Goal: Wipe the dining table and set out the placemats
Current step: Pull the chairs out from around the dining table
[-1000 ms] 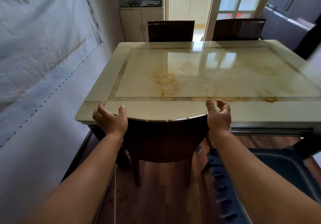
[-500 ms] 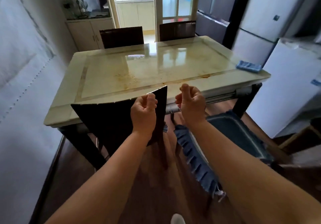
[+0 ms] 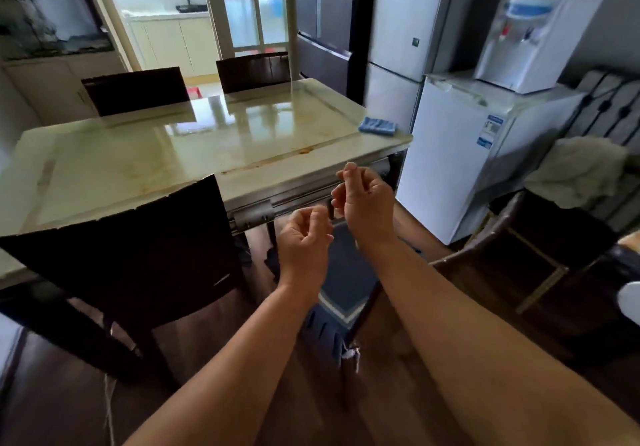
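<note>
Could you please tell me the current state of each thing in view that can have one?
dining table: stained, not yet wiped, no placemats on it
blue cloth: lying untouched at the table's far right corner
near chair: pushed in at the table
left hand: loosely curled, holding nothing
right hand: loosely curled, holding nothing
</note>
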`<state>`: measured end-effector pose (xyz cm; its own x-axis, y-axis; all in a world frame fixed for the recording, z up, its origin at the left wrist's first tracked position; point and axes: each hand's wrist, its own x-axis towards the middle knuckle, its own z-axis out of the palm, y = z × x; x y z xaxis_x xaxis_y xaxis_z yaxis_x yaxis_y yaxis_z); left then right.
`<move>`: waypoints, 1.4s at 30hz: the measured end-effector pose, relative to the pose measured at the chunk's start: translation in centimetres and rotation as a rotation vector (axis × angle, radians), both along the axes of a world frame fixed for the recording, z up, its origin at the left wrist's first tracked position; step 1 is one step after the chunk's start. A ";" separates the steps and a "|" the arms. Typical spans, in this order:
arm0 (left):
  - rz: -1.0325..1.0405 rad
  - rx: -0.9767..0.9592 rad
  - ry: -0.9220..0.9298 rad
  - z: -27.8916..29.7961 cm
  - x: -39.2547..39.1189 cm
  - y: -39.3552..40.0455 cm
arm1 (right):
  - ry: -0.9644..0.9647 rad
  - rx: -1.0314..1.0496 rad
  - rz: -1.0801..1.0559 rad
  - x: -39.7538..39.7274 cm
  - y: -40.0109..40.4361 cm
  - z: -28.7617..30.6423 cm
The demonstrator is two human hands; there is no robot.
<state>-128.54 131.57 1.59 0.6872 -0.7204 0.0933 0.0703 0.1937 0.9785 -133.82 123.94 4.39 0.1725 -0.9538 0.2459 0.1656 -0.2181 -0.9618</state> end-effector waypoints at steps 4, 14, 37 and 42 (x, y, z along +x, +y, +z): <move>-0.011 0.099 -0.061 -1.5 -5.8 -2.6 | 0.029 -0.011 0.019 -6.5 -3.2 -0.3; 0.226 0.334 -0.216 -5.9 -13.7 -6.2 | 0.234 -0.022 -0.063 -19.7 -13.7 -3.5; 0.749 0.250 0.249 -8.9 -13.3 -10.5 | 0.163 0.407 -0.357 -24.5 -29.9 -10.4; 0.856 0.237 0.263 -8.6 -12.7 -11.5 | -0.033 0.510 -0.329 -24.4 -31.4 -10.8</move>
<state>-141.25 120.05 -7.02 0.9720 0.0623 -0.2266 0.2216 0.0787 0.9720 -158.22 92.54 -6.39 -0.1510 -0.9548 -0.2561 0.1991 0.2244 -0.9540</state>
